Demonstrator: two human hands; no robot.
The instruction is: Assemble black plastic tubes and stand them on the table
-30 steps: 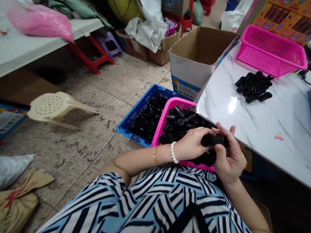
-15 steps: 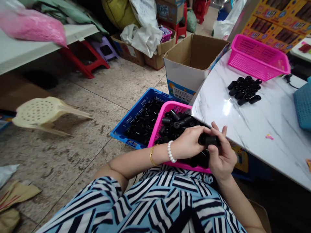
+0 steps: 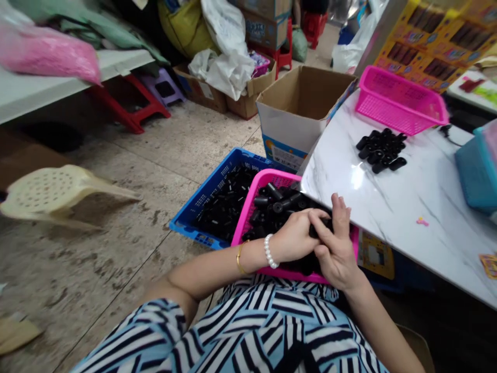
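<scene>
Over a pink basket [image 3: 248,212], my two hands meet around a short black plastic cylinder [image 3: 320,228], mostly hidden by the fingers. My left hand [image 3: 294,237], with a pearl bracelet and a gold bangle at the wrist, is closed on the cylinder. The thumb and index finger of my right hand [image 3: 337,254] press on it from the other side, while the other fingers point up. Many similar black cylinders [image 3: 277,207] fill the basket under my hands. A group of black cylinders [image 3: 380,149] stands and lies on the marbled table [image 3: 337,181].
Left of the pink basket is a blue crate [image 3: 186,224] of small black parts. An open carton [image 3: 283,124] stands behind. On the table are another pink basket [image 3: 404,106], a blue basket [image 3: 476,171] and a tiny pink piece [image 3: 422,221]. A cream stool [image 3: 42,189] stands at left.
The black cylinder, plainly visible between my hands before, is now mostly covered by my fingers. My right hand has moved slightly left against my left hand. The view has shifted a little.
</scene>
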